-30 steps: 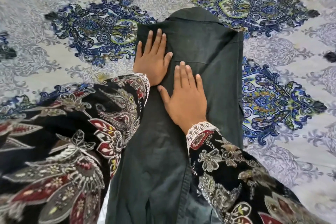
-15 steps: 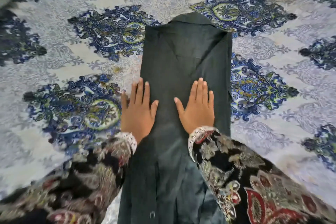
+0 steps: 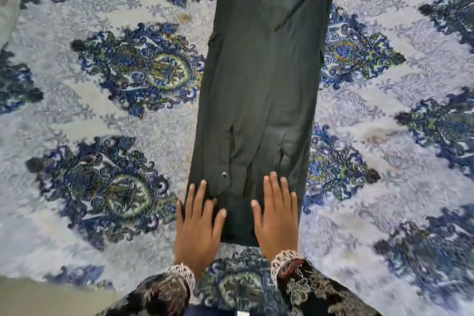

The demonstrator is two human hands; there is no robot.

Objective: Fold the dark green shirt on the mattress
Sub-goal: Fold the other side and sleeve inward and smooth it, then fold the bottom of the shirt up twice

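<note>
- Since the earlier frames, both hands have been drawn toward the near end of the dark green shirt (image 3: 261,79), and the shirt is now seen as one long narrow strip.
- The shirt is laid flat on the mattress cover (image 3: 384,115), in the middle of the view, with its length running from near to far.
- Its two long sides are folded inward, so that the edges meet along the middle of the strip.
- The far end of the shirt is cut off by the top edge of the picture.
- A small dark button (image 3: 224,174) is seen on the left part of the shirt, just beyond the fingertips of the left hand.
- The left hand (image 3: 197,228) is laid flat and spread on the near left corner of the shirt, palm down, with nothing held.
- The right hand (image 3: 278,218) is laid flat on the near right corner, fingers straight and close together, also with nothing held.
- The two hands are kept apart, with a band of dark cloth between them.
- Patterned sleeves (image 3: 305,287) with pale lace cuffs are seen at the near edge.
- The cover is printed with blue and green ornaments on a pale ground.
</note>
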